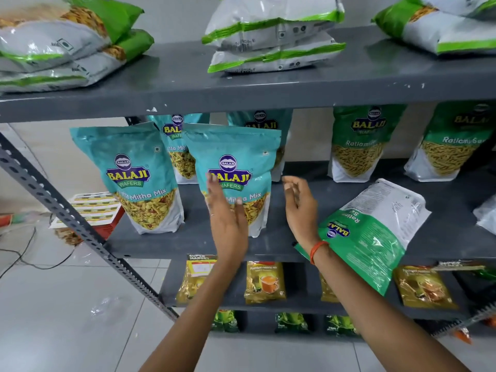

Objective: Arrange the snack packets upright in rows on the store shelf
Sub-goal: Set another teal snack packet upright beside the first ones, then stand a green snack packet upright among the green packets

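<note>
Two teal snack packets stand upright at the front of the middle shelf [166,241]: one at the left [134,173], one beside it [236,154]. Two more teal packets [175,146] stand behind them. My left hand [225,216] is flat against the front of the second teal packet, fingers apart. My right hand [299,208] hovers open just right of that packet, holding nothing. A green packet [373,232] lies flat on the shelf to the right, overhanging the front edge. Two green packets [359,143] stand upright at the back right.
The upper shelf [241,95] carries stacks of packets lying flat [273,36]. Lower shelves hold yellow tea packets [264,281] and dark green packs [292,322]. A slanted perforated metal brace [67,210] runs down the left. A red crate [104,224] and cables sit on the tiled floor.
</note>
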Motion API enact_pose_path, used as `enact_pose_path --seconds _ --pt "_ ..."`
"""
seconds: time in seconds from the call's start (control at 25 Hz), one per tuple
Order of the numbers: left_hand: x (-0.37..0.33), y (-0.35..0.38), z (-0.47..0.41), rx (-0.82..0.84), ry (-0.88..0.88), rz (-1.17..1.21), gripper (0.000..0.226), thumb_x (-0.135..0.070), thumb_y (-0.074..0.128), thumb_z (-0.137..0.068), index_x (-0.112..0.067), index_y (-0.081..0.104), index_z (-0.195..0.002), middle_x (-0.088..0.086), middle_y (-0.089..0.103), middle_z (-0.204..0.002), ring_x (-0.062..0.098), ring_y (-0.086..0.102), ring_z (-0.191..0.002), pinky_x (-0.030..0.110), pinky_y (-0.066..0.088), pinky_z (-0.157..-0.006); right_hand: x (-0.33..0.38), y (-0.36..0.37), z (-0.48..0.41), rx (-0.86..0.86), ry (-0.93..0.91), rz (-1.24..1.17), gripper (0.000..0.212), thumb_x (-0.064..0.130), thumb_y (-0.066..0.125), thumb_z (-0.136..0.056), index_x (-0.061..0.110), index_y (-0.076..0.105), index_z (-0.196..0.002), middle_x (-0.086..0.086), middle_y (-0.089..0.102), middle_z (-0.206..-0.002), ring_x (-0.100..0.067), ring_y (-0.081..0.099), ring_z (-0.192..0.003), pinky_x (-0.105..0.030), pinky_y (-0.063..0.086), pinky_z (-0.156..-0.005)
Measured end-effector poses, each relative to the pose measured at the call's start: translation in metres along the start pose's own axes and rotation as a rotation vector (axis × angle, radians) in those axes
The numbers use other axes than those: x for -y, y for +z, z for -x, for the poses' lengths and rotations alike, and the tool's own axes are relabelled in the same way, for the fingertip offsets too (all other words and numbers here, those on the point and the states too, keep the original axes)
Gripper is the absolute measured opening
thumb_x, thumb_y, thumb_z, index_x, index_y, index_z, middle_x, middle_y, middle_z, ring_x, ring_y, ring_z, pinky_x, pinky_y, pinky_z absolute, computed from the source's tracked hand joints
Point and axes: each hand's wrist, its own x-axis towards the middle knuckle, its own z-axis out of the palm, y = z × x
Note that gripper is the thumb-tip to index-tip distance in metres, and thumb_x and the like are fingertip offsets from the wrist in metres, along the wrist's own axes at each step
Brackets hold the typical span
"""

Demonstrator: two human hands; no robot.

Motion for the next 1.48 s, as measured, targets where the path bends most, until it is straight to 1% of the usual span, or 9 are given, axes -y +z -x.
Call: enact_pose_path --seconds 0.12,0.4,0.68,0.88,1.04,1.16,1.24,1.36,1.48 --pt "-0.037 0.051 0.021 0.218 0.170 -0.005 0.055 -0.030 0.031 -0.098 -0.028 0.007 -0.147 -0.015 0.007 -0.155 0.005 0.008 -0.146 0.029 0.011 -0.120 0.005 -0.043 -0.004 -0.047 -0.123 0.062 0.023 0.018 0.044 -0.097 0.011 0.056 -0.116 0.000 0.064 -0.113 -0.006 0.058 -0.102 -0.007 0.042 -0.086" --pt "-0.063 0.186 0.037 0.872 -0.005 -0.108 0.040 -0.017 0.043 -0.097 -0.009 0.044 -0.136 0.015 0.043 -0.146 0.029 0.036 -0.137 0.035 0.028 -0.112 -0.058 -0.196 -0.006 -0.023 -0.219 0.409 0.029 0.009 0.049 -0.093 0.004 0.055 -0.120 -0.013 0.060 -0.124 -0.026 0.053 -0.119 -0.031 0.038 -0.104" --pt "-0.053 0.212 0.017 0.879 -0.221 -0.076 0.028 -0.015 0.047 -0.096 0.000 0.059 -0.116 0.017 0.062 -0.119 0.023 0.054 -0.109 0.026 0.037 -0.089 -0.120 -0.288 0.016 0.414 -0.491 0.927 0.051 0.006 0.062 -0.081 0.006 0.052 -0.131 -0.011 0.048 -0.142 -0.026 0.041 -0.134 -0.038 0.029 -0.114" --pt "-0.035 0.198 0.006 0.950 -0.520 0.139 0.022 0.002 0.049 -0.091 0.010 0.061 -0.108 0.005 0.061 -0.090 0.016 0.051 -0.082 0.023 0.045 -0.075 -0.125 -0.293 0.018 0.327 -0.431 0.724 0.045 -0.008 0.061 -0.082 0.008 0.059 -0.124 -0.009 0.055 -0.136 -0.024 0.050 -0.128 -0.035 0.039 -0.109" --pt "-0.019 0.174 0.010 1.132 -0.795 0.546 0.039 0.011 0.045 -0.086 -0.007 0.060 -0.117 0.006 0.070 -0.111 0.019 0.067 -0.099 0.032 0.054 -0.090 -0.114 -0.305 0.001 0.230 -0.216 0.366 0.030 -0.003 0.053 -0.090 0.009 0.066 -0.114 -0.006 0.060 -0.129 -0.012 0.054 -0.123 -0.026 0.040 -0.107" --pt "-0.038 0.179 0.026 1.070 -0.851 0.576 0.039 0.007 0.045 -0.090 -0.006 0.057 -0.124 0.012 0.070 -0.112 0.014 0.072 -0.085 0.027 0.060 -0.078 -0.099 -0.307 -0.025 0.183 -0.080 0.239 0.027 0.007 0.051 -0.093 0.011 0.066 -0.116 -0.001 0.063 -0.124 -0.004 0.057 -0.117 -0.013 0.040 -0.102" --pt "-0.057 0.188 0.027 0.868 -0.823 0.560 0.033 -0.002 0.042 -0.094 -0.017 0.070 -0.104 0.010 0.070 -0.105 0.005 0.072 -0.069 0.021 0.059 -0.071 -0.090 -0.306 -0.049 0.137 -0.069 0.227 0.026 0.005 0.050 -0.093 0.007 0.067 -0.113 -0.007 0.068 -0.115 -0.008 0.062 -0.106 -0.012 0.044 -0.094" --pt "-0.081 0.205 0.019 0.615 -0.829 0.769 0.029 0.001 0.039 -0.094 -0.016 0.063 -0.093 0.006 0.065 -0.097 0.019 0.067 -0.090 0.040 0.050 -0.088 -0.076 -0.305 -0.087 0.064 0.072 0.208 0.023 0.003 0.050 -0.092 0.003 0.066 -0.108 -0.016 0.070 -0.104 -0.018 0.063 -0.093 -0.033 0.051 -0.087" --pt "-0.103 0.215 0.007 0.547 -0.741 0.732 0.014 -0.010 0.050 -0.093 -0.018 0.054 -0.082 0.001 0.061 -0.092 0.020 0.057 -0.090 0.033 0.047 -0.077 -0.062 -0.309 -0.103 0.149 0.229 0.074 0.018 0.010 0.050 -0.094 0.004 0.065 -0.102 -0.009 0.067 -0.097 -0.018 0.060 -0.094 -0.031 0.050 -0.084"
